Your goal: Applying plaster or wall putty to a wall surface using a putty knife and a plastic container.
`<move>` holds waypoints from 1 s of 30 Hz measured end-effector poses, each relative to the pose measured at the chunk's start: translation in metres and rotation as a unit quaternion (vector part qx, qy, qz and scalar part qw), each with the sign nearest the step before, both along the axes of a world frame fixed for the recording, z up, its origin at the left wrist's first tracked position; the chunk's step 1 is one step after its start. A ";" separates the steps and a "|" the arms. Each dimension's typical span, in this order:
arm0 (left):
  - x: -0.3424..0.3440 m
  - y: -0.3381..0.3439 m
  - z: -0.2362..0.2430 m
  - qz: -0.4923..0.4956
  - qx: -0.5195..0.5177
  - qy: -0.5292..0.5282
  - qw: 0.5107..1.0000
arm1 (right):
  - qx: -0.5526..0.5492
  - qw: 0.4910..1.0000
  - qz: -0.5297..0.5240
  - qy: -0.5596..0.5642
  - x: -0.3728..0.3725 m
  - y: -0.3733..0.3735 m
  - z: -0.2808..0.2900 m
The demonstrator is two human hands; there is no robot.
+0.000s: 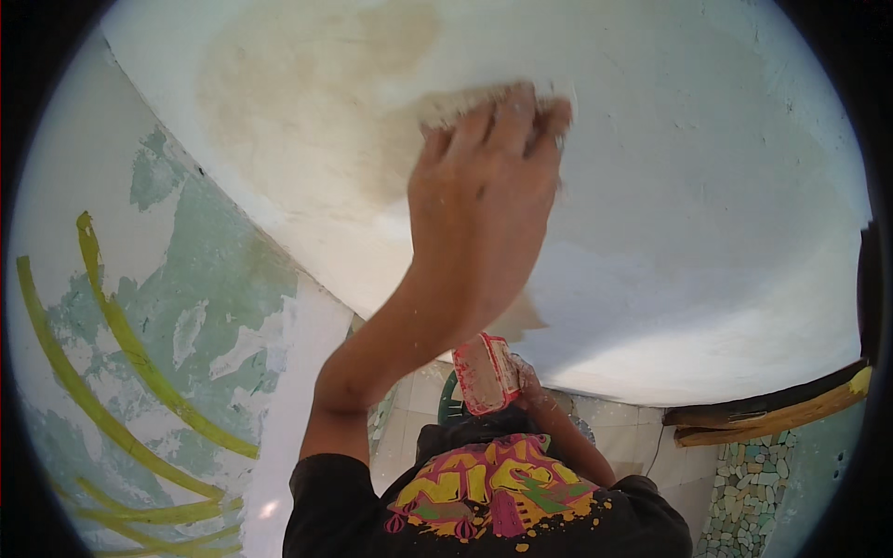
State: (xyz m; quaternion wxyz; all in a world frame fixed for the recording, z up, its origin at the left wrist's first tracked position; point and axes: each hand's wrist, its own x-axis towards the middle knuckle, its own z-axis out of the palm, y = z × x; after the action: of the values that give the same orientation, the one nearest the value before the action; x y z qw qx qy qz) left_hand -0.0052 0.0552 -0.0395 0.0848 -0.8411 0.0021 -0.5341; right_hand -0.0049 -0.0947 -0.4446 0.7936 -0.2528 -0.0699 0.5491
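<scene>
container (486, 374): red, beige-smeared | shirt (502, 498): black, multicolour print | strips (124, 332): yellow-green

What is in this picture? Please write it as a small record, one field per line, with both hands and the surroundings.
Left hand: raised, fingers curled over a pale-smeared flat piece, blurred
Surface behind it: whitish wall with beige patches
Right hand: low, holding a red box-shaped object smeared with pale paste
Side wall: patchy green and white, with yellow-green bands
Lower right: brown wooden plank, pebble mosaic strip
Clothing: black T-shirt, colourful print
</scene>
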 end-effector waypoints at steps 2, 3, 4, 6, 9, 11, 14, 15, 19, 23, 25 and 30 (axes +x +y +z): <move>-0.013 -0.001 -0.011 -0.020 -0.048 0.094 0.994 | -0.004 1.000 0.024 -0.007 -0.001 0.004 0.021; -0.015 -0.001 -0.010 -0.046 -0.071 0.119 0.989 | -0.010 0.999 0.041 -0.020 0.004 0.003 0.027; -0.017 0.000 -0.010 -0.049 -0.071 0.118 0.989 | -0.010 0.999 0.038 -0.021 0.004 0.001 0.019; -0.020 0.003 -0.008 -0.101 -0.115 0.150 0.977 | -0.032 0.999 0.002 0.025 0.000 0.001 -0.006; -0.016 0.008 -0.003 -0.081 -0.058 0.071 0.992 | -0.003 1.000 0.009 0.028 0.004 0.000 -0.026; -0.022 0.003 0.000 -0.084 -0.064 0.075 0.992 | -0.013 0.999 -0.007 0.037 0.003 -0.005 -0.053; -0.017 0.016 -0.007 -0.068 -0.042 0.008 0.997 | -0.039 0.998 -0.015 0.051 0.001 -0.001 -0.048; -0.013 0.018 -0.011 -0.064 -0.019 -0.067 0.995 | -0.060 0.997 -0.021 0.051 0.000 -0.005 -0.040; 0.015 0.024 -0.032 0.044 0.059 -0.057 0.996 | -0.070 0.995 -0.032 0.058 -0.004 -0.008 -0.047; 0.015 0.007 -0.054 0.027 0.008 -0.015 0.999 | -0.105 0.990 -0.059 0.073 0.000 -0.005 -0.066; -0.001 0.004 -0.048 -0.021 -0.027 0.035 0.999 | -0.075 0.993 -0.048 0.082 0.003 -0.001 -0.073; 0.025 0.010 0.002 -0.087 0.084 -0.290 0.949 | -0.054 0.995 -0.046 0.074 0.016 0.005 -0.086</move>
State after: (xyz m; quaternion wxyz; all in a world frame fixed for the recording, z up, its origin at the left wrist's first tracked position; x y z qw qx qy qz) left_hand 0.0196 0.0652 -0.0371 0.1056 -0.6362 0.0952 -0.7583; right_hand 0.0106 -0.0893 -0.5304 0.8059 -0.2571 0.0306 0.5324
